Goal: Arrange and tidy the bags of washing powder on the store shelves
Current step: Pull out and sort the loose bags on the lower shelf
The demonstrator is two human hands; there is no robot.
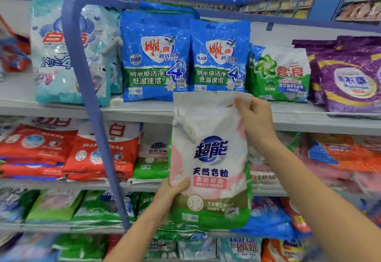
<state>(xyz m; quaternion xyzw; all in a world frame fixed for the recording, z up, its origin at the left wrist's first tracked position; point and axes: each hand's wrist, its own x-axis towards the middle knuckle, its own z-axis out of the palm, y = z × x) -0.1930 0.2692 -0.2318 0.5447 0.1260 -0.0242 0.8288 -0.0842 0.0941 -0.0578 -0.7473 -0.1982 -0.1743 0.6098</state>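
Note:
I hold a white, pink and green bag of washing powder (210, 158) upright in front of the shelves. My left hand (170, 194) grips its lower left edge, thumb on the front. My right hand (254, 117) pinches its upper right corner. Behind it, on the upper shelf (144, 110), stand two blue bags (154, 55) side by side, with a pale teal bag (53, 55) to their left and a green and white bag (282, 74) and a purple bag (348, 76) to their right.
A blue curved bar (90, 96) crosses the left of the view in front of the shelves. The middle shelf carries red bags (41, 150) at left and orange bags (342, 152) at right. Lower shelves hold green, blue and mixed bags lying flat.

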